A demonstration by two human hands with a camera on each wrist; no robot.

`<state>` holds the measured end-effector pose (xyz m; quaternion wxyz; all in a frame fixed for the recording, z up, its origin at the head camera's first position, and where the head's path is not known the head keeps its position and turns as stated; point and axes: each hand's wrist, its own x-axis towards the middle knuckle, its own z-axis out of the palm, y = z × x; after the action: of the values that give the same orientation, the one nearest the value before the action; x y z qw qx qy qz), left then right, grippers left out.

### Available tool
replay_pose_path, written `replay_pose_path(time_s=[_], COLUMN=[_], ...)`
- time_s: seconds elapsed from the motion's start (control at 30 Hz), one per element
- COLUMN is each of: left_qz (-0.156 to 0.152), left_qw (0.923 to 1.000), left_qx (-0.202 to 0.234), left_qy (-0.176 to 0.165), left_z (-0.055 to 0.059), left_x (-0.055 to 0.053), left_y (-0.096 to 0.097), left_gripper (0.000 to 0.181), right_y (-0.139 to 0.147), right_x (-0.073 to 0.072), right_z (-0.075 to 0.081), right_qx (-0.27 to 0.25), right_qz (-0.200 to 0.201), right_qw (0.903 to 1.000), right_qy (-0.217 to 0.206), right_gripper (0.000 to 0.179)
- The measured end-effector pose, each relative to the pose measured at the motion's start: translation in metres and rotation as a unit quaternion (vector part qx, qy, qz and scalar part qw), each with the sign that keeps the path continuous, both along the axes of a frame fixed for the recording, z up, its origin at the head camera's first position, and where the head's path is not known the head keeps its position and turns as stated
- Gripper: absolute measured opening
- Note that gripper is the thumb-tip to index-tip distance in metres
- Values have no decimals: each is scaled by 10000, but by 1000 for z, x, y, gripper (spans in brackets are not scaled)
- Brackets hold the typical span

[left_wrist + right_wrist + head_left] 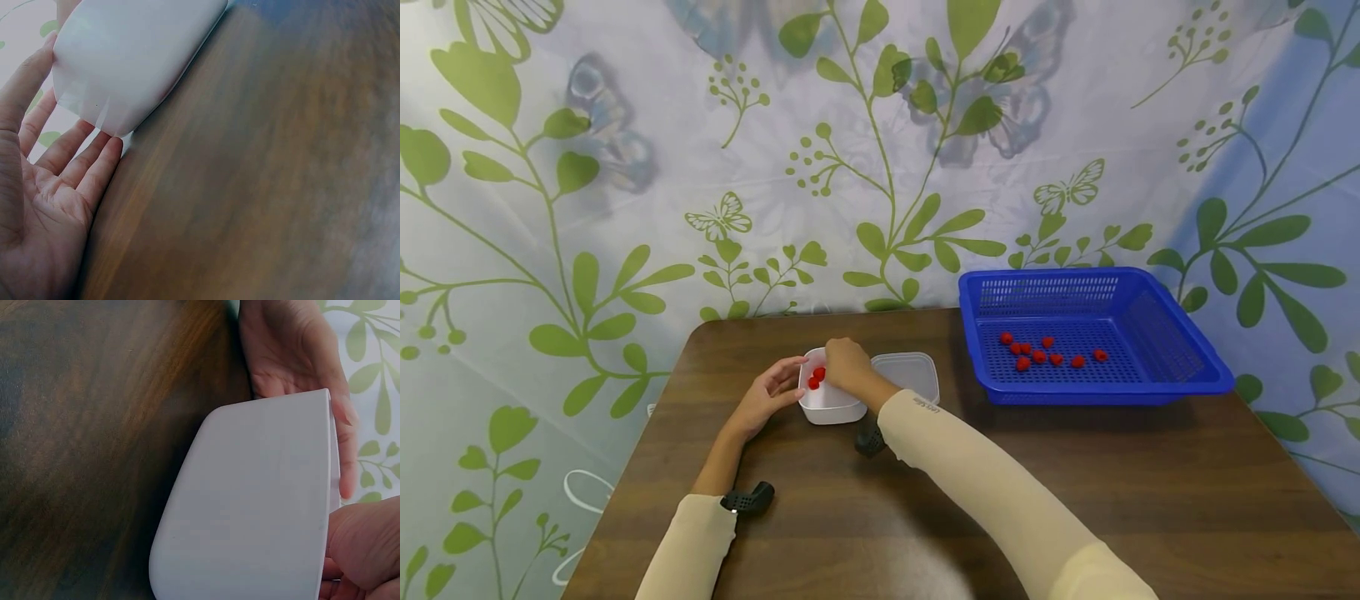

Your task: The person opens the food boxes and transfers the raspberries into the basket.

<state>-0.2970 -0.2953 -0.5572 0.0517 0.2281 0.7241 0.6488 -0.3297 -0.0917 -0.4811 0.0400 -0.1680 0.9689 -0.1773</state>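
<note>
A white plastic container (pixel 833 413) stands on the table, with a few small red berry-like pieces (pixel 818 373) inside at its left. My left hand (pixel 765 398) holds its left end, thumb at the near side and fingers round the far corner. In the left wrist view, the fingertips (pixel 111 145) rest against the container's wall. Over the container's right part, my right hand (pixel 850 367) reaches down past the rim. Its fingertips are hidden inside, and I cannot tell whether they hold a piece. The right wrist view shows the container's smooth outer wall (pixel 250 494) beside that hand.
A clear lid (pixel 917 375) lies on the table right behind the right forearm. Farther right, a blue plastic basket (pixel 1090 389) holds several loose red pieces (pixel 1039 357). The brown wooden table (pixel 820 517) meets a leaf-patterned cloth (pixel 880 167) at the back.
</note>
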Motion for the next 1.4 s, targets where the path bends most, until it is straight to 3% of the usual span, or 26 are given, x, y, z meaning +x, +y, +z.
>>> replay_pose_path(time_s=[0.4,0.93,1.2,1.4], left_qz=[30,67,100,102], left_qw=[10000,10000,9999,9999], left_qx=[-13,-50,-66,-12], left_qy=[-10,43,66,92], left_z=[2,3,1,-1], left_x=[1,1,2,2], left_y=[0,-1,1,2], left_gripper=[55,55,54,54], right_y=[1,15,27,36], right_x=[3,4,9,14], right_z=[4,17,23,29], right_qx=[-67,-987,-1682,-2531], right_qz=[54,-210,-50,-18], right_qw=[9999,9893,9772,9556], right_qy=[-121,-1050,-1292,-1511], right_gripper=[13,19,18,11])
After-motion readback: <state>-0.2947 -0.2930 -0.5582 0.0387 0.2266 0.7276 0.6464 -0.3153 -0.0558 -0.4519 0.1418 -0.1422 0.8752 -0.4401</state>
